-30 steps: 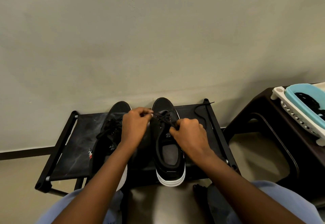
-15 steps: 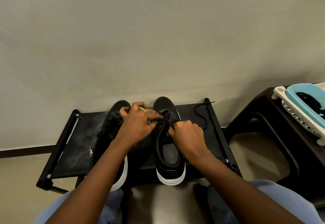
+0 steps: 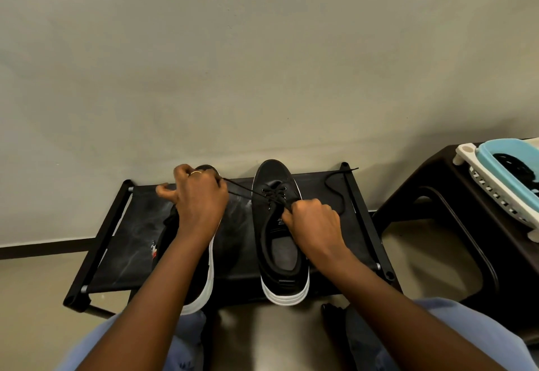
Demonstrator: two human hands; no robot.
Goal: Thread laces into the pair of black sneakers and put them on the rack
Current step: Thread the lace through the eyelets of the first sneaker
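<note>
The room was dimly and softly lit, with a greenish cast on the wall (image 3: 262, 64). Soft shadows gathered under the rack (image 3: 122, 242). The wide lens bent straight lines near the edges. Focus was fairly sharp, without glare.

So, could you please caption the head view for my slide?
Both hands pull a lace taut across a black sneaker on the rack.

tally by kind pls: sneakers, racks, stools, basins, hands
Sneakers: 2, right sneaker and left sneaker
Racks: 1, rack
Stools: 1, dark stool
Basins: 1, blue basin
Hands: 2, left hand and right hand
Total: 7
</note>
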